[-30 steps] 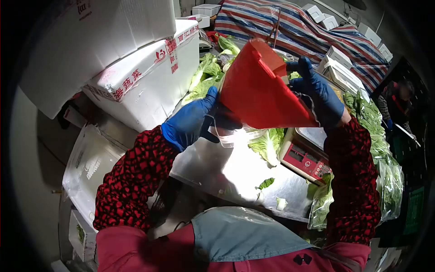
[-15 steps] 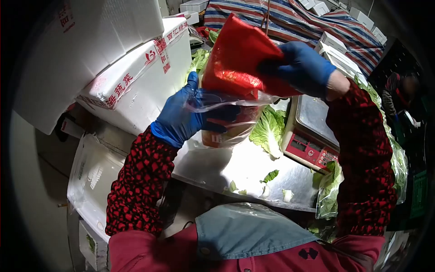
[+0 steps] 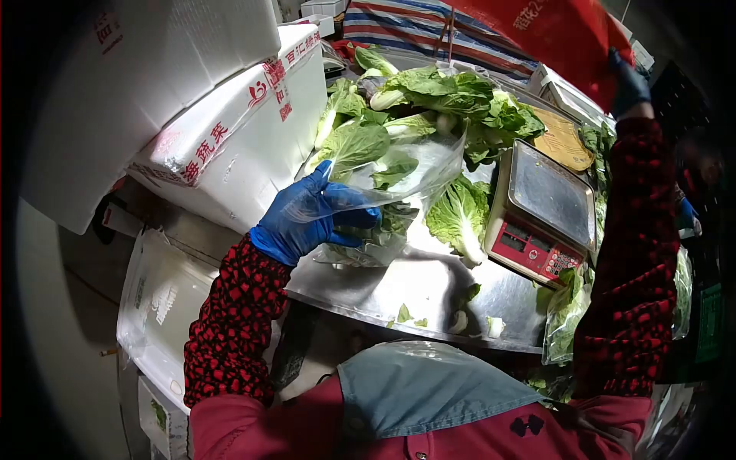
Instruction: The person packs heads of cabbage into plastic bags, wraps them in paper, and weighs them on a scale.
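Note:
My left hand (image 3: 310, 218), in a blue glove, grips a clear plastic bag (image 3: 437, 172) by its side, over the metal table (image 3: 383, 295). The bag's mouth hangs wide, and leafy greens show through the film. High at the upper right, my right hand (image 3: 631, 83), also gloved in blue, clutches a large red bag (image 3: 529, 31) with pale printing. The frame's top edge cuts off part of the red bag. Beyond the clear bag lies a heap of leafy cabbages (image 3: 445, 96). One loose cabbage (image 3: 461, 218) rests between that bag and the scale.
A red-fronted weighing scale (image 3: 548, 199) stands right of centre. White foam boxes (image 3: 245, 130) are stacked at the left, above a white tub (image 3: 165, 291). Leaf scraps (image 3: 495, 327) lie near the table's front edge. Another person's gloved hand (image 3: 688, 215) shows at far right.
The red bag has come out of the clear bag and swung up to the right with my right hand. My left hand has stayed nearly in place, still holding the clear bag.

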Tool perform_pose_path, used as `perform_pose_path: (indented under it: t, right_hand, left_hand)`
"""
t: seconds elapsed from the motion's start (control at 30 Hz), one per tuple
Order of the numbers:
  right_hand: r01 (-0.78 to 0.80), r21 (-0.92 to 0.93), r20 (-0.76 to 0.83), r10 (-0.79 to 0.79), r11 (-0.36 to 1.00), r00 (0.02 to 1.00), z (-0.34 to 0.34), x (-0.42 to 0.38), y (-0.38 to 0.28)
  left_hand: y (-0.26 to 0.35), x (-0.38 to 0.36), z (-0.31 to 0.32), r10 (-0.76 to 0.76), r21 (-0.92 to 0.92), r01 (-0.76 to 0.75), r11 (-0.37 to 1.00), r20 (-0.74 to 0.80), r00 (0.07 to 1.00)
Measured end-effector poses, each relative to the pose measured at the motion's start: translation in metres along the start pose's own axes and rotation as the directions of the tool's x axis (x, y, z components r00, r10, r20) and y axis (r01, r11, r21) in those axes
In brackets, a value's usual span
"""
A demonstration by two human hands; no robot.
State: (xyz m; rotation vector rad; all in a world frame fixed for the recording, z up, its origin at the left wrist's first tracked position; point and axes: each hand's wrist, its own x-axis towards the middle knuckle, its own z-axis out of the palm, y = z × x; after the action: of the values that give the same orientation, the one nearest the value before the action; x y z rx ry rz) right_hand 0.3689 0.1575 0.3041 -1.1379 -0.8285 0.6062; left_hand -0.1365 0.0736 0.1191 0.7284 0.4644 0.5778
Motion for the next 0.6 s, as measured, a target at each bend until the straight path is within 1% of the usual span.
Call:
perform_pose_path:
  t: [0.03, 0.1, 0.13, 0.17, 0.2, 0.23, 0.27, 0.3, 0.33, 0.37, 0.4, 0.43, 0.47, 0.53, 0.57, 0.6]
  right_hand:
    - [-0.077, 0.065, -0.086, 0.083, 0.995, 0.993, -0.018, 0.005, 0.039]
    - [-0.149, 0.085, -0.194, 0.163, 0.985, 0.967, -0.043, 0.003, 0.129]
    - [-0.270, 0.218, -0.163, 0.308, 0.938, 0.937, -0.039, -0.030, 0.155]
    - [-0.401, 0.060, -0.145, 0.405, 0.914, 0.903, -0.033, -0.071, 0.176]
    - [-0.623, -0.358, -0.226, 0.583, 0.695, 0.780, -0.023, -0.113, 0.172]
    - [-0.564, -0.528, -0.233, 0.530, 0.635, 0.815, -0.026, -0.137, 0.194]
    - [-0.454, -0.702, -0.156, 0.504, 0.549, 0.850, -0.058, -0.130, 0.243]
    - [-0.443, -0.503, -0.141, 0.435, 0.742, 0.889, -0.041, -0.181, 0.242]
    - [-0.517, -0.442, -0.114, 0.525, 0.733, 0.843, -0.031, -0.215, 0.237]
    - [-0.661, -0.213, 0.044, 0.683, 0.719, 0.729, -0.044, -0.228, 0.270]
    - [-0.777, -0.145, 0.168, 0.789, 0.613, 0.591, -0.028, -0.260, 0.252]
    - [-0.858, -0.076, 0.324, 0.826, 0.508, 0.461, -0.022, -0.280, 0.254]
    - [-0.890, -0.032, 0.431, 0.810, 0.455, 0.398, -0.013, -0.296, 0.257]
    - [-0.914, 0.060, 0.547, 0.753, 0.401, 0.366, 0.016, -0.320, 0.248]
    - [-0.923, 0.171, 0.619, 0.692, 0.343, 0.372, 0.022, -0.330, 0.258]
    - [-0.941, 0.213, 0.672, 0.660, 0.262, 0.336, 0.030, -0.339, 0.251]
  left_hand:
    - [0.002, 0.003, 0.001, -0.002, 0.000, 0.002, 1.000, 0.004, 1.000]
    - [0.004, 0.011, 0.004, 0.039, 0.013, -0.039, 0.999, 0.010, 0.999]
    - [0.008, 0.018, 0.002, 0.021, -0.001, -0.021, 1.000, 0.006, 1.000]
    - [0.018, 0.020, 0.008, 0.049, -0.043, -0.050, 0.998, -0.040, 0.998]
    - [0.029, 0.023, 0.012, 0.076, -0.084, -0.083, 0.993, -0.088, 0.993]
    - [0.040, 0.031, 0.004, 0.129, -0.002, -0.129, 0.992, 0.042, 0.991]
    - [0.044, 0.043, 0.003, 0.211, 0.135, -0.210, 0.968, 0.010, 0.977]
    - [0.043, 0.051, 0.004, 0.294, 0.269, -0.280, 0.922, -0.014, 0.956]
    - [0.041, 0.052, 0.005, 0.292, 0.264, -0.277, 0.924, -0.020, 0.956]
    - [0.043, 0.052, 0.007, 0.251, 0.343, -0.238, 0.909, 0.007, 0.968]
    - [0.048, 0.053, 0.008, 0.205, 0.424, -0.199, 0.883, 0.034, 0.978]
    - [0.051, 0.055, 0.007, 0.150, 0.500, -0.157, 0.852, 0.054, 0.987]
    - [0.056, 0.055, -0.005, 0.157, 0.618, -0.269, 0.739, 0.231, 0.960]
    - [0.055, 0.025, 0.035, -0.016, 0.784, -0.116, 0.610, 0.158, 0.987]
    - [0.042, 0.011, 0.038, -0.048, 0.793, -0.112, 0.598, 0.176, 0.983]
    - [0.019, -0.003, 0.034, -0.071, 0.778, -0.097, 0.621, 0.179, 0.981]
